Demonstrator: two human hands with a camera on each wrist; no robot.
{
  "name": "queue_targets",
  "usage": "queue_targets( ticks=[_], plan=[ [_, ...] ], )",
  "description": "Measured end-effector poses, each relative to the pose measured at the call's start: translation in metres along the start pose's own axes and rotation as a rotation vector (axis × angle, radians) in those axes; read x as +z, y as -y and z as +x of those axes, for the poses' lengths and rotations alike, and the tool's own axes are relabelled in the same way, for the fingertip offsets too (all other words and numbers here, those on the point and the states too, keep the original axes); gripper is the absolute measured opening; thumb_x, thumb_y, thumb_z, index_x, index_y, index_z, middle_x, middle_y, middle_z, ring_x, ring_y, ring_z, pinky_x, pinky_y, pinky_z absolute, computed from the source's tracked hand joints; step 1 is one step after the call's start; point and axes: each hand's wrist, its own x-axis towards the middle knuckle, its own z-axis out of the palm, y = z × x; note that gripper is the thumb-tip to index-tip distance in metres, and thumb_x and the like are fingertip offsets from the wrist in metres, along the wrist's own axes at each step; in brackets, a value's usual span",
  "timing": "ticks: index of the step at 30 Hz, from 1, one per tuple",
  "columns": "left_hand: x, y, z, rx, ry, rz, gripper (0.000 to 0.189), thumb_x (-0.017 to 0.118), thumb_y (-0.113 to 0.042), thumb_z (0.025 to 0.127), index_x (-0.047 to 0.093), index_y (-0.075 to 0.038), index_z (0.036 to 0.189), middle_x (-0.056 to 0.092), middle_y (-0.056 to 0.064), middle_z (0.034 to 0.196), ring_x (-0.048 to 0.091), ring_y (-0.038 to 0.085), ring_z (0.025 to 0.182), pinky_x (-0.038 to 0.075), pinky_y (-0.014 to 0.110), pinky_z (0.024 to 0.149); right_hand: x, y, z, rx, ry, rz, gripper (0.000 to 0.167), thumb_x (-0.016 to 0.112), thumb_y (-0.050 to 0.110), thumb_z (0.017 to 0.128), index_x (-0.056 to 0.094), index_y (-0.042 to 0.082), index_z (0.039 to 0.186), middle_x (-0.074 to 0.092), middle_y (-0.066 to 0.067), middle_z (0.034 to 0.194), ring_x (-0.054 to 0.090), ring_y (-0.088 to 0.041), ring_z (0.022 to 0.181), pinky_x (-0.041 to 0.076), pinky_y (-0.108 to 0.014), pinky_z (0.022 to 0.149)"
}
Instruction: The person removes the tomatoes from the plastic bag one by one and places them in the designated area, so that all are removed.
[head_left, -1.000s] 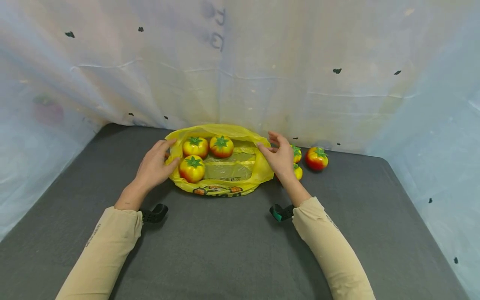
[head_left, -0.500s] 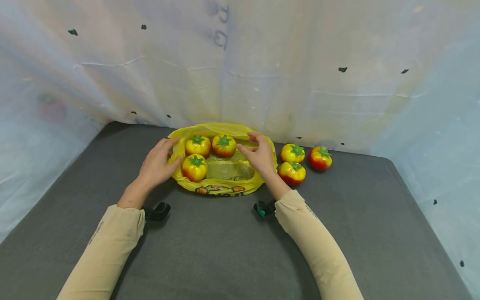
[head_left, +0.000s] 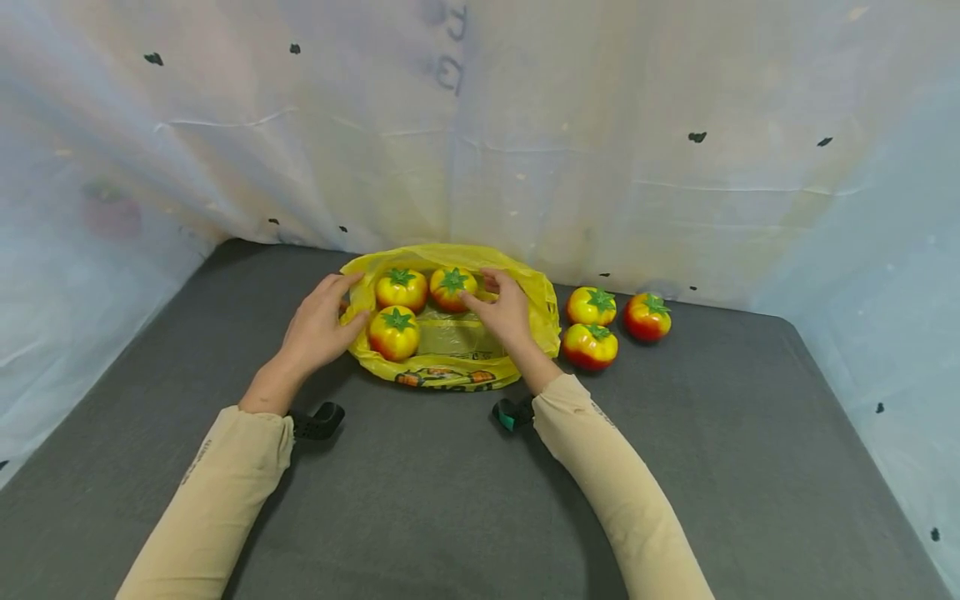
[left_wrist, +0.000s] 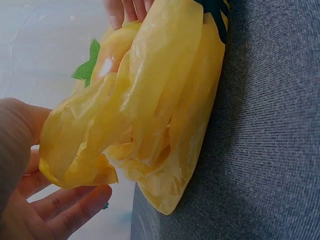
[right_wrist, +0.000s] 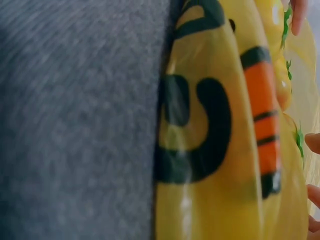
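Note:
A yellow plastic bag [head_left: 450, 379] lies open at the back of the table, with three red-and-yellow tomatoes inside. These are a rear-left tomato [head_left: 401, 288], a front-left tomato [head_left: 393, 333] and a tomato nearest the right hand [head_left: 447, 302]. My left hand [head_left: 318, 321] rests at the bag's left rim, thumb and fingers spread apart, with plastic between them in the left wrist view. My right hand [head_left: 506, 312] reaches inside over the bag's right part. Its thumb tip overlaps the right edge of the nearest tomato, its other fingers apart from the thumb.
To the right of the bag stand three more tomatoes: a rear one [head_left: 591, 306], a front one [head_left: 590, 347] and a far-right one [head_left: 647, 317]. A plastic sheet wall [head_left: 525, 150] rises behind the dark grey table [head_left: 420, 483]. Black straps [head_left: 318, 421] show below the wrists.
My right hand has moved left from the bag's right rim to the nearest tomato inside, uncovering the tomatoes outside. My left hand stays at the left rim.

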Motion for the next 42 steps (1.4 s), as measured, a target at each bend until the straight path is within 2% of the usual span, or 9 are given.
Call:
queue_targets(
  ticks=[7, 14, 22, 29, 42],
  plan=[
    [0.002, -0.002, 0.000, 0.011, -0.011, 0.010, 0.057, 0.057, -0.015, 0.094, 0.037, 0.000, 0.145, 0.044, 0.021, 0.135, 0.053, 0.035, 0.101, 0.046, 0.047, 0.076, 0.004, 0.003, 0.002, 0.038, 0.034, -0.013, 0.057, 0.071, 0.027, 0.087, 0.051, 0.009, 0.137, 0.054, -0.014, 0.135, 0.053, -0.029, 0.123, 0.047, -0.040, 0.098],
    [0.003, -0.002, 0.001, 0.012, -0.007, 0.005, 0.057, 0.057, -0.016, 0.094, 0.037, 0.000, 0.145, 0.044, 0.021, 0.136, 0.053, 0.035, 0.103, 0.046, 0.048, 0.078, 0.007, 0.002, 0.003, 0.067, 0.049, -0.023, 0.060, 0.071, 0.028, 0.087, 0.048, 0.014, 0.140, 0.053, -0.014, 0.135, 0.055, -0.028, 0.120, 0.050, -0.040, 0.094],
    [0.002, -0.003, 0.001, 0.016, -0.004, -0.004, 0.056, 0.056, -0.016, 0.095, 0.037, 0.000, 0.145, 0.044, 0.021, 0.135, 0.053, 0.036, 0.103, 0.046, 0.048, 0.077, 0.006, 0.001, 0.002, 0.077, 0.048, 0.015, 0.058, 0.071, 0.020, 0.087, 0.049, 0.011, 0.140, 0.053, -0.017, 0.133, 0.057, -0.031, 0.117, 0.051, -0.042, 0.091],
    [0.003, -0.002, 0.000, 0.008, -0.005, -0.006, 0.057, 0.056, -0.016, 0.095, 0.037, 0.000, 0.146, 0.043, 0.021, 0.136, 0.054, 0.037, 0.105, 0.047, 0.050, 0.079, 0.003, 0.002, -0.004, 0.100, 0.063, 0.022, 0.057, 0.072, 0.021, 0.087, 0.050, 0.013, 0.139, 0.054, -0.016, 0.132, 0.057, -0.030, 0.117, 0.051, -0.041, 0.091],
    [0.004, 0.001, 0.000, 0.004, -0.019, -0.009, 0.057, 0.056, -0.016, 0.094, 0.037, 0.000, 0.145, 0.044, 0.022, 0.136, 0.053, 0.039, 0.105, 0.047, 0.051, 0.080, -0.008, 0.007, -0.020, 0.075, 0.092, -0.001, 0.057, 0.073, 0.025, 0.086, 0.052, 0.016, 0.138, 0.054, -0.013, 0.133, 0.056, -0.029, 0.117, 0.051, -0.042, 0.091]
  ],
)
